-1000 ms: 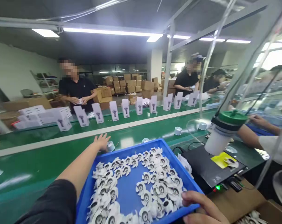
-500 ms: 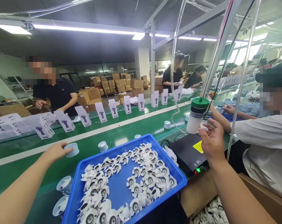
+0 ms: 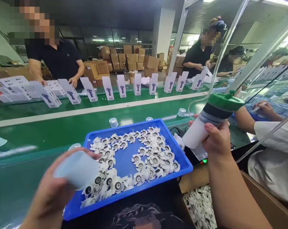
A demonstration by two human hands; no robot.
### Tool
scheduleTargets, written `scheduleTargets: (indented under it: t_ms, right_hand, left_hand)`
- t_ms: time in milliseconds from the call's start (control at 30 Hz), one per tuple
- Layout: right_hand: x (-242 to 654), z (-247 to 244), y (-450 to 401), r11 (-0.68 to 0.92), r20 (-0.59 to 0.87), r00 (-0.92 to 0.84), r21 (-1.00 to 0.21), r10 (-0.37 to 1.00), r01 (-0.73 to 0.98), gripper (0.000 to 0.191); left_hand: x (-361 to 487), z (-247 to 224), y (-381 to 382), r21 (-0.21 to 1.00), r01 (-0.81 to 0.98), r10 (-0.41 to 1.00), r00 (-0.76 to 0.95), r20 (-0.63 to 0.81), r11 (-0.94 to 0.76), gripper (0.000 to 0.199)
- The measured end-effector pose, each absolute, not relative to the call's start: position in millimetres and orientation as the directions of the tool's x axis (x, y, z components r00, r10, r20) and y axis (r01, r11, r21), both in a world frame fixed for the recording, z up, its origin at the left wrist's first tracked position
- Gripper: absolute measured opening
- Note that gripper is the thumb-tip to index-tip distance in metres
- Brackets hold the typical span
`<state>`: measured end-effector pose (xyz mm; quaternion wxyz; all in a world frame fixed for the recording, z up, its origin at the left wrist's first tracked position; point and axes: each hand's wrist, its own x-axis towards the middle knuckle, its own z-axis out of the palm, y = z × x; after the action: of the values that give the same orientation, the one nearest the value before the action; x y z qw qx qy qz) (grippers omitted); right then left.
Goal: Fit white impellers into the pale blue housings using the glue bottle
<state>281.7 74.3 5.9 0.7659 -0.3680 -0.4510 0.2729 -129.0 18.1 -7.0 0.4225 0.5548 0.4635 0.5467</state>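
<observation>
My left hand (image 3: 53, 184) is closed around a pale blue plastic cup (image 3: 77, 169), held tilted over the left edge of a blue tray (image 3: 96, 128). White fan wheels (image 3: 155, 160) lie in the tray, mostly round its sides. On the right, my right hand (image 3: 216, 138) wraps round a white bottle (image 3: 197, 132) with a green cap, which hangs tilted from a hose and cable. Its fingers are partly hidden behind the bottle.
Small cups (image 3: 113, 122) stand on the green conveyor (image 3: 86, 122), with a row of white boxes (image 3: 121, 86) beyond. A carton of fan wheels (image 3: 201, 203) is at lower right. Several people work across and at the right.
My left hand has brought the cup nearer and to the right, over the tray edge. My right hand has closed on the bottle, now more tilted. The view has shifted downward.
</observation>
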Motion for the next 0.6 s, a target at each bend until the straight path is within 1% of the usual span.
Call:
scheduleTargets:
  t_ms: [33,67,100,133,167,200,267,333,400,467,533,600]
  right_hand:
    - [269,13,67,0.572,0.476,0.427,-0.810,0.769,-0.126,0.048]
    - [256,22,59,0.556,0.457,0.395,-0.810,0.797,-0.186,0.048]
    - [243,32,50,0.531,0.435,0.352,-0.808,0.829,-0.254,0.052]
    - [230,42,43,0.487,0.404,0.288,-0.806,0.868,-0.338,0.058]
    - [217,52,37,0.419,0.373,0.191,-0.782,0.908,-0.462,0.065]
    - [205,61,32,0.364,0.371,0.100,-0.761,0.923,-0.536,0.067]
    - [185,74,28,0.323,0.424,-0.028,-0.729,0.905,-0.603,0.064]
    - [170,80,26,0.353,0.461,-0.049,-0.740,0.886,-0.573,0.055]
    - [163,81,25,0.378,0.457,-0.042,-0.781,0.889,-0.498,0.047]
    - [162,79,22,0.398,0.443,-0.016,-0.821,0.896,-0.410,0.040]
    - [164,77,19,0.426,0.446,0.007,-0.849,0.895,-0.313,0.039]
    - [167,77,17,0.407,0.415,0.015,-0.883,0.910,-0.232,0.046]
  left_hand:
    - [-112,-13,12,0.970,0.074,0.968,0.112,0.223,-0.232,0.053]
    - [-95,-17,7,0.951,0.134,0.938,0.251,0.239,-0.278,0.049]
    - [-78,-19,5,0.919,0.196,0.891,0.377,0.251,-0.342,0.047]
    - [-62,-18,4,0.874,0.258,0.847,0.463,0.262,-0.411,0.048]
    - [-48,-17,5,0.821,0.315,0.809,0.522,0.270,-0.477,0.052]
    - [-35,-14,6,0.768,0.359,0.782,0.556,0.280,-0.531,0.057]
    - [-16,-7,9,0.681,0.404,0.745,0.587,0.318,-0.610,0.066]
    - [-5,1,11,0.637,0.399,0.711,0.606,0.358,-0.660,0.060]
    - [1,6,10,0.620,0.395,0.698,0.612,0.373,-0.678,0.048]
    - [3,9,9,0.618,0.404,0.705,0.601,0.377,-0.675,0.041]
    - [3,9,7,0.621,0.406,0.713,0.584,0.388,-0.671,0.039]
    - [3,7,7,0.622,0.408,0.720,0.566,0.402,-0.668,0.038]
